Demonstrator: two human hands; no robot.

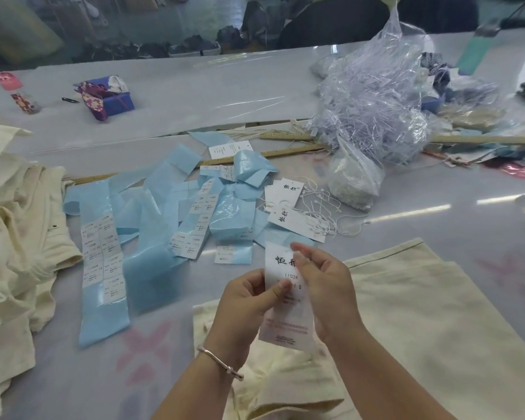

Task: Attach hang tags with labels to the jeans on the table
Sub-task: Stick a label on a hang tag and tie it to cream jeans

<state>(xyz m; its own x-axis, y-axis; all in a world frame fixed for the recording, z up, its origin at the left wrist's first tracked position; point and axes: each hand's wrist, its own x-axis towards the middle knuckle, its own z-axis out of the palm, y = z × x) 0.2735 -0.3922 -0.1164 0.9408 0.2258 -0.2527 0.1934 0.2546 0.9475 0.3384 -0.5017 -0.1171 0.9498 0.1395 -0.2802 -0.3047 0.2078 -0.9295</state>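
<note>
well, the hang tag [285, 294] stands upright between both hands. left hand [249, 301] pinches its left edge, right hand [325, 286] its right. it reads "1103#" and "s".

Three hang tags [285, 292] are showing, two wooden rulers [285, 153], two cream jeans [406, 313], one bracelet [220, 363].

One head-worn camera looks forward and down, close over the table [194, 95].
</note>
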